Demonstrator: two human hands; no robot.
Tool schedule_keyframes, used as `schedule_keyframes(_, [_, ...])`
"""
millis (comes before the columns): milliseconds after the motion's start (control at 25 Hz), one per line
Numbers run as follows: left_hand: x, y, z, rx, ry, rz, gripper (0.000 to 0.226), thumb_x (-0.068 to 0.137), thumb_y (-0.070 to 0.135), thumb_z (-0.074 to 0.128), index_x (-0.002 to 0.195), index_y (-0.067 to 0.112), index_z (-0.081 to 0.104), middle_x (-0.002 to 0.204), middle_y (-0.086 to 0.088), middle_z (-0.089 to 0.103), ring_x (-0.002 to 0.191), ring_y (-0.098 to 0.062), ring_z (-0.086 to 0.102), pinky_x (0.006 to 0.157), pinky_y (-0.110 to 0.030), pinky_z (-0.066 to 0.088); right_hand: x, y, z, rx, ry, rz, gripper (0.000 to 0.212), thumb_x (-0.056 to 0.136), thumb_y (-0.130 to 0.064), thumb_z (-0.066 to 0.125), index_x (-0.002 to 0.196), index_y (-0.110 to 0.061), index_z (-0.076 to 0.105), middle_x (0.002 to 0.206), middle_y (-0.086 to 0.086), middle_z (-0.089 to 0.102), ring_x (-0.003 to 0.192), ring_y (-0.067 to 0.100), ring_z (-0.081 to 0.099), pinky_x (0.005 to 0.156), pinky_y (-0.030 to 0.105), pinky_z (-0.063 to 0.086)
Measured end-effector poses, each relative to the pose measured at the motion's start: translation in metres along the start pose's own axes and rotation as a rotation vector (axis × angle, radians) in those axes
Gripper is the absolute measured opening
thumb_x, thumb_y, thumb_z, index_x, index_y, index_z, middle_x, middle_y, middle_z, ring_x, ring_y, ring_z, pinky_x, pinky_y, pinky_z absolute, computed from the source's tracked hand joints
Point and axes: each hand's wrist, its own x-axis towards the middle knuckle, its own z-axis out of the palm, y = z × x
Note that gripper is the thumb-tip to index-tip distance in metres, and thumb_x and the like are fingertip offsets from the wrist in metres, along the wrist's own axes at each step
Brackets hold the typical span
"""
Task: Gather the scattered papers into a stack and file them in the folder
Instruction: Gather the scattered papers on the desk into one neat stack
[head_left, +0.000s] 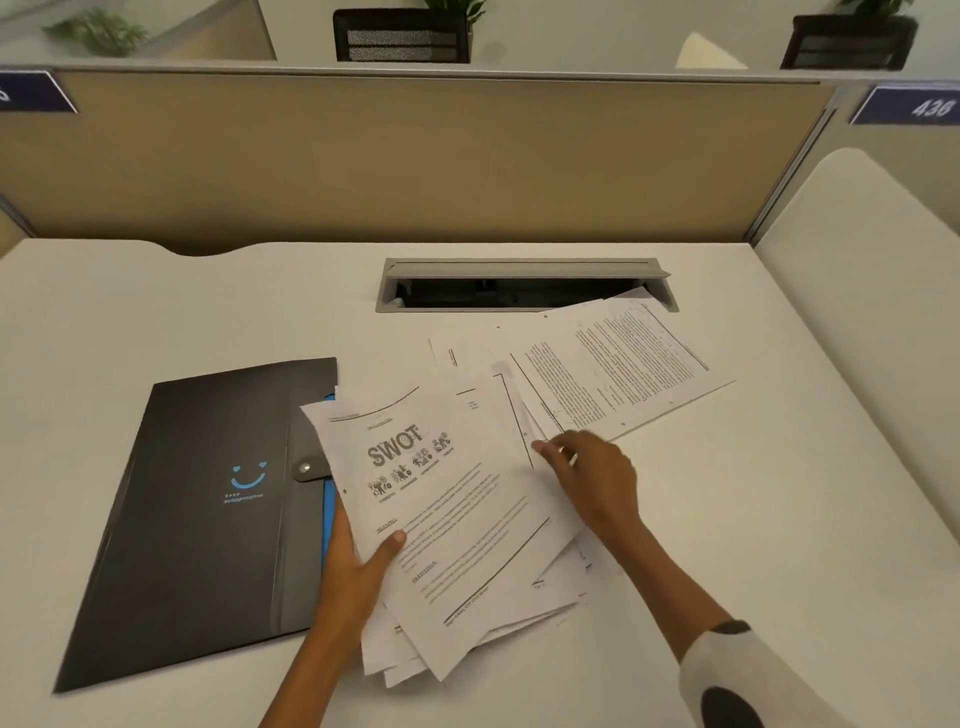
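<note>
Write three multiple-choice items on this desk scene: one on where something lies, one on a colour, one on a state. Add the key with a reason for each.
1. Where does the folder lie relative to the papers the left hand holds?
A. To their left
B. To their right
C. On top of them

2. What colour is the smile mark on the folder's cover?
A. Red
B. Blue
C. Yellow

3. What state is the folder in?
A. Closed, flap snapped down
B. Open flat with papers inside
C. Standing upright

Key: 1 A, the dark folder lies on the desk left of the SWOT sheet, whose edge overlaps it. 2 B, the smile printed on the cover is light blue. 3 A, the flap lies over the cover with its snap button showing, and the printed sheets still lie spread near the right hand.
</note>
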Motion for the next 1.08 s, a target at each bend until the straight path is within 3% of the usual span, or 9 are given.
schedule_keyframes(80, [-0.001, 0.004, -0.006, -0.007, 0.031, 0.055, 0.068, 0.082, 0.006, 0.065, 0.138, 0.027, 0.032, 0.125, -0.005, 0.059, 0.107, -0.024, 0.061, 0.080, -0.042, 0.055, 0.018, 0.004, -0.003, -0.221, 0.044, -0.101, 0.047, 0.083, -0.053, 0.059, 0.115, -0.020, 0.062, 0.115, 0.003, 0.063, 0.107, 0.023, 0.056, 0.085, 0.037, 0.043])
schedule_keyframes(240, [0.004, 0.018, -0.031, -0.029, 0.027, 0.095, 0.055, 0.081, 0.007, 0.065, 0.126, 0.031, 0.044, 0.118, -0.001, 0.063, 0.103, -0.022, 0.063, 0.075, -0.038, 0.055, 0.033, 0.014, -0.004, -0.371, -0.170, -0.096, 0.064, 0.084, -0.052, 0.056, 0.136, -0.016, 0.043, 0.144, 0.008, 0.042, 0.133, 0.026, 0.036, 0.103, 0.040, 0.033])
schedule_keyframes(360, [0.009, 0.026, -0.055, -0.027, 0.022, 0.087, 0.055, 0.082, 0.009, 0.064, 0.127, 0.035, 0.043, 0.120, 0.001, 0.062, 0.107, -0.021, 0.061, 0.078, -0.039, 0.053, 0.033, 0.016, -0.003, -0.448, -0.124, -0.101, 0.053, 0.089, -0.039, 0.052, 0.134, -0.012, 0.044, 0.135, 0.009, 0.050, 0.123, 0.029, 0.046, 0.095, 0.041, 0.040])
schedule_keyframes(520, [0.008, 0.025, -0.069, -0.039, 0.050, 0.071, 0.057, 0.082, 0.010, 0.063, 0.129, 0.033, 0.040, 0.117, -0.001, 0.062, 0.106, -0.021, 0.059, 0.072, -0.037, 0.051, 0.025, 0.011, -0.005, -0.486, -0.059, -0.088, 0.029, 0.086, -0.006, 0.045, 0.114, -0.009, 0.050, 0.102, 0.009, 0.064, 0.087, 0.028, 0.057, 0.069, 0.034, 0.042])
schedule_keyframes(640, [0.006, 0.020, -0.062, -0.058, 0.035, 0.063, 0.056, 0.081, 0.010, 0.065, 0.128, 0.031, 0.042, 0.115, -0.001, 0.063, 0.103, -0.021, 0.061, 0.070, -0.034, 0.052, 0.020, 0.013, -0.017, -0.484, -0.012, -0.081, 0.020, 0.088, -0.004, 0.043, 0.102, -0.009, 0.055, 0.087, 0.007, 0.068, 0.069, 0.025, 0.057, 0.061, 0.030, 0.041])
schedule_keyframes(760, [0.004, 0.013, -0.051, -0.087, 0.000, 0.055, 0.056, 0.080, 0.009, 0.066, 0.127, 0.029, 0.044, 0.117, -0.001, 0.064, 0.104, -0.021, 0.063, 0.073, -0.036, 0.054, 0.021, 0.009, -0.040, -0.334, 0.117, -0.103, 0.030, 0.089, 0.000, 0.044, 0.112, -0.006, 0.062, 0.089, 0.013, 0.072, 0.072, 0.033, 0.064, 0.064, 0.034, 0.049])
schedule_keyframes(880, [0.005, 0.005, -0.039, -0.110, -0.016, 0.037, 0.053, 0.078, 0.008, 0.068, 0.123, 0.030, 0.049, 0.115, 0.000, 0.066, 0.102, -0.020, 0.065, 0.075, -0.037, 0.055, 0.016, -0.002, -0.065, -0.057, 0.302, -0.281, 0.030, 0.086, 0.007, 0.056, 0.111, -0.003, 0.067, 0.097, 0.015, 0.075, 0.080, 0.031, 0.072, 0.074, 0.031, 0.055])
schedule_keyframes(1000, [0.006, 0.004, -0.024, -0.095, -0.036, 0.018, 0.048, 0.078, 0.009, 0.069, 0.108, 0.042, 0.053, 0.106, 0.009, 0.070, 0.091, -0.013, 0.070, 0.064, -0.027, 0.057, -0.006, -0.008, -0.071, 0.028, 0.172, -0.520, 0.035, 0.081, 0.009, 0.063, 0.112, -0.007, 0.068, 0.109, 0.007, 0.073, 0.094, 0.021, 0.072, 0.083, 0.030, 0.057])
schedule_keyframes(1080, [0.010, 0.004, -0.017, -0.083, -0.054, 0.037, 0.049, 0.079, 0.009, 0.068, 0.109, 0.043, 0.051, 0.111, 0.008, 0.067, 0.097, -0.015, 0.068, 0.071, -0.031, 0.057, -0.027, -0.008, -0.060, -0.039, 0.012, -0.668, 0.041, 0.076, 0.010, 0.068, 0.112, -0.010, 0.068, 0.113, 0.005, 0.071, 0.097, 0.021, 0.071, 0.081, 0.038, 0.060])
